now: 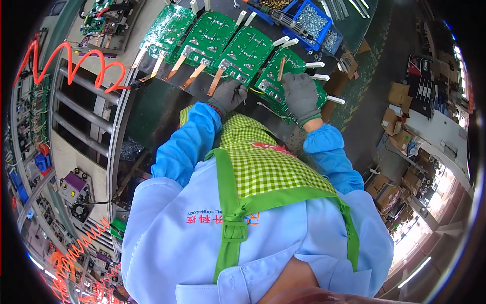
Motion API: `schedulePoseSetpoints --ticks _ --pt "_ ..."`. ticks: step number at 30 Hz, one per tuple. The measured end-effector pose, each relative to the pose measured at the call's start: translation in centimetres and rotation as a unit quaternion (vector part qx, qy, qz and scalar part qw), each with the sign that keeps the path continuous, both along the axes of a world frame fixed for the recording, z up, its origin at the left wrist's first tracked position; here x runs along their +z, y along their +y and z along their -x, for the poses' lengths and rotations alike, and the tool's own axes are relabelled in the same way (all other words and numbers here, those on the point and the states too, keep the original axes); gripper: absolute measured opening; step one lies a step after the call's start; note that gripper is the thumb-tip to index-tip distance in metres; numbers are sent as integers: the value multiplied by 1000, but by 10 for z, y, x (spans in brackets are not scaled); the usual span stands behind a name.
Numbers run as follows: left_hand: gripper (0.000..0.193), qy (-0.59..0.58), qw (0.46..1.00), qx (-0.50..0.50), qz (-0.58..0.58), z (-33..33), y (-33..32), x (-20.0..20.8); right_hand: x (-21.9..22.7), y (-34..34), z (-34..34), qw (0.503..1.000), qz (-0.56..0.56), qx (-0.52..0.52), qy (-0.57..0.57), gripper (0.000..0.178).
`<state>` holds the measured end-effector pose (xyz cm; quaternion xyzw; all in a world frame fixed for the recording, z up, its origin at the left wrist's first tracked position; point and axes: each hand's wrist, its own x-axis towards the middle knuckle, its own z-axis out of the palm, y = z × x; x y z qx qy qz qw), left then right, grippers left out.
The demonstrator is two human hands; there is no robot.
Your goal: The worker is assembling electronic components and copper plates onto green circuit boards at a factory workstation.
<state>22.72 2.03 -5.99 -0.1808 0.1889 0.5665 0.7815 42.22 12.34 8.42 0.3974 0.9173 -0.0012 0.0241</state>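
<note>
My left hand (229,95) in a grey glove is closed at the near edge of the third green circuit board (246,48), its fingers curled together. What they hold, if anything, is too small to make out. My right hand (301,96), also gloved, is over the rightmost green circuit board (295,65). A short copper strip (282,69) stands out from its closed fingertips above that board. Copper strips (216,81) stick out from the near edges of the other boards. A thin yellow wire (258,91) lies between my hands.
Blue bins (313,20) of small metal fasteners stand at the far right of the bench, beside a power screwdriver (283,19). White posts (315,65) jut from the boards. An orange coiled hose (76,55) hangs at the left, above a roller conveyor (83,116). Cardboard boxes (397,119) lie at the right.
</note>
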Motion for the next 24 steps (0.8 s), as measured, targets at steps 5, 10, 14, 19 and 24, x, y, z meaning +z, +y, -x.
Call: schedulePoseSetpoints --ticks 5,10,14,19,24 --pt "17 0 999 -34 6 7 -3 1 -10 3 -5 997 26 9 71 14" --pt "18 -42 998 -21 35 4 -1 11 -1 7 -7 990 38 -13 138 18" --pt "14 -35 998 -22 47 10 -3 31 24 3 -1 966 -1 -64 250 19" --pt "15 75 997 -11 6 9 -4 33 31 -14 16 848 262 -148 436 17" --pt "20 52 998 -33 32 10 -5 41 1 -42 36 912 171 33 371 18"
